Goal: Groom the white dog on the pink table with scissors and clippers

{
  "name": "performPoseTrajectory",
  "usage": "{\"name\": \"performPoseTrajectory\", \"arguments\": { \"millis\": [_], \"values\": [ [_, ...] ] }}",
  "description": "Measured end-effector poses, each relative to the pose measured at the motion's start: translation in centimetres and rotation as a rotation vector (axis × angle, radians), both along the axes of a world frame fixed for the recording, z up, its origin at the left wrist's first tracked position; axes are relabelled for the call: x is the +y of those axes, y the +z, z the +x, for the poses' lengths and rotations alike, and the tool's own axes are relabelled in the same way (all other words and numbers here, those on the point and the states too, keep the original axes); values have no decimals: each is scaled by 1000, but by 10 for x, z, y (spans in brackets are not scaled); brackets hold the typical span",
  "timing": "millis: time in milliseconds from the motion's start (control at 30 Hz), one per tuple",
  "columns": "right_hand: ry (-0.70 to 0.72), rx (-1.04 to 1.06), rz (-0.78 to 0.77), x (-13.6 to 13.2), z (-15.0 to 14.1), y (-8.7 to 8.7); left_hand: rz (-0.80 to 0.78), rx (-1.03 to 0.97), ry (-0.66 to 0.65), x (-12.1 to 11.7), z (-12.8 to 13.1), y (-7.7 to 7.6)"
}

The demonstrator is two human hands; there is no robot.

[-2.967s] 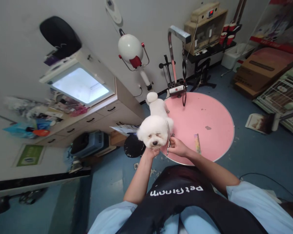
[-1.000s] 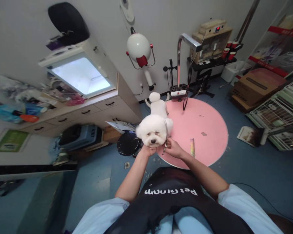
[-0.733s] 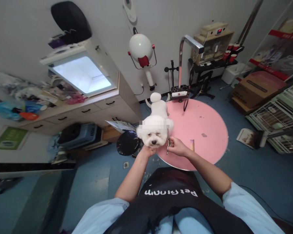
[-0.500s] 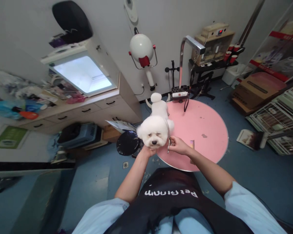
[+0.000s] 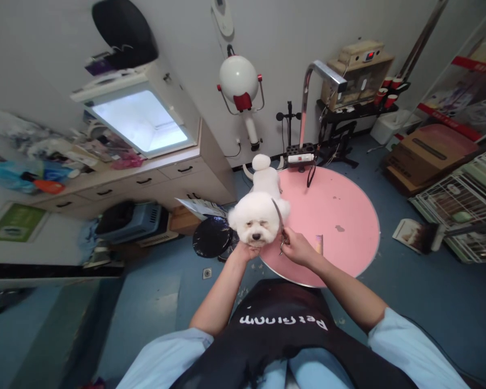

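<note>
On pink tbl (image 5: 332,216), I see dog (image 5: 258,213) facing me lengthwise; R hand (image 5: 295,247) grips scissors (image 5: 282,224), tips fwd-left; L hand (image 5: 247,252) under chin, grip unclear.

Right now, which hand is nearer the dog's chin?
Left. The left hand is directly under the chin, apparently touching it; the right hand is out to the person's right of the dog's head, holding scissors.

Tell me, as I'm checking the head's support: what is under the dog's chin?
The left hand is under the chin of the white dog. Part of the hand shows below the muzzle; the rest is covered, so its exact grip cannot be seen.
</note>
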State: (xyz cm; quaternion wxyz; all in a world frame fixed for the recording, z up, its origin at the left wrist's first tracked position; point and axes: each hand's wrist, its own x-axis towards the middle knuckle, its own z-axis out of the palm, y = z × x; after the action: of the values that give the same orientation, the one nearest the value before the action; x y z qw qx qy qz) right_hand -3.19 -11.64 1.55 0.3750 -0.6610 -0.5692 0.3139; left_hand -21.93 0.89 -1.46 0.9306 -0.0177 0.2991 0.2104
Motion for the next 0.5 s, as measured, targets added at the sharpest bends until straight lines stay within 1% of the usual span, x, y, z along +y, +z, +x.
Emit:
{"name": "performPoseTrajectory", "arguments": {
  "millis": [67,200,267,367,500],
  "values": [
    [22,-56,5,-1,-2,2,12,-17,2,-1,1,2],
    [40,-73,-13,3,-3,4,4,75,36,-4,3,11],
    [32,-85,-18,5,-3,4,9,96,35,-4,4,13],
    [33,-38,-16,6,-3,4,16,95,16,-2,2,8],
    [35,41,-31,5,-1,3,48,25,-41,3,-2,-3]
  ]
}}
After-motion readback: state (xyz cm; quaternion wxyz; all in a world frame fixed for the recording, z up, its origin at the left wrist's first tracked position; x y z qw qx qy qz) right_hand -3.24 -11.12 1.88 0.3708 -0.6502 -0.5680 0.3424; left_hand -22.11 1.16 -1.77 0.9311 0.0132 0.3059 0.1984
